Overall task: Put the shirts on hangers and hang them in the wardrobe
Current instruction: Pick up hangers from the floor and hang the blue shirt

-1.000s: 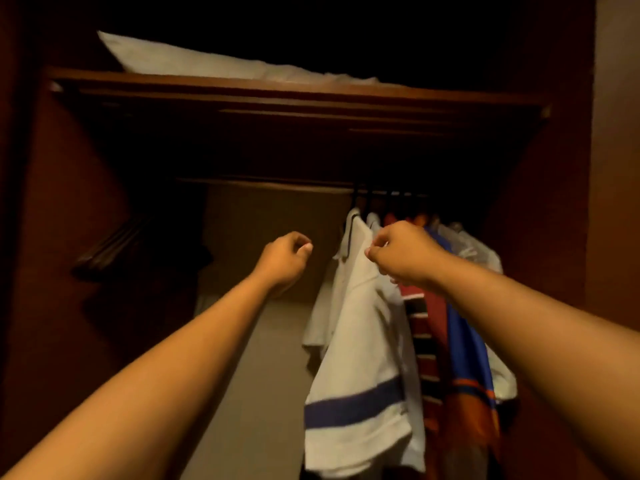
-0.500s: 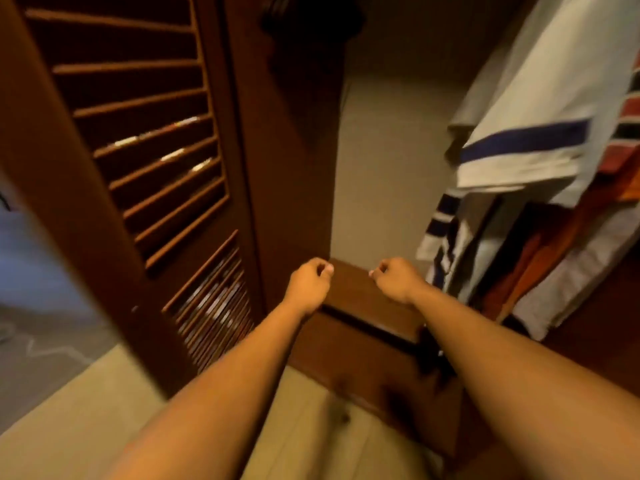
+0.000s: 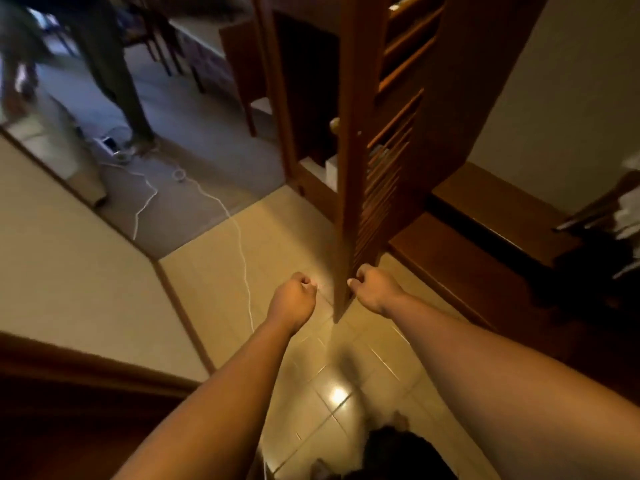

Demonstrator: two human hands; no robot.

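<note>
Your left hand (image 3: 293, 301) is curled into a loose fist, holding nothing, over the tiled floor (image 3: 304, 237). Your right hand (image 3: 375, 289) is curled too, at 3 o'clock of the left, just beside the bottom edge of the louvred wardrobe door (image 3: 374, 168); contact unclear, nothing gripped. Shirts: only a blurred pale bit of fabric (image 3: 628, 209) at 3 o'clock, far edge. White cable (image 3: 242, 258) runs toward 11 o'clock.

Blurred standing person in dark trousers (image 3: 104, 64) — cut off at top edge; striped hanging garments (image 3: 628, 202) — blurred, cropped at right edge.
</note>
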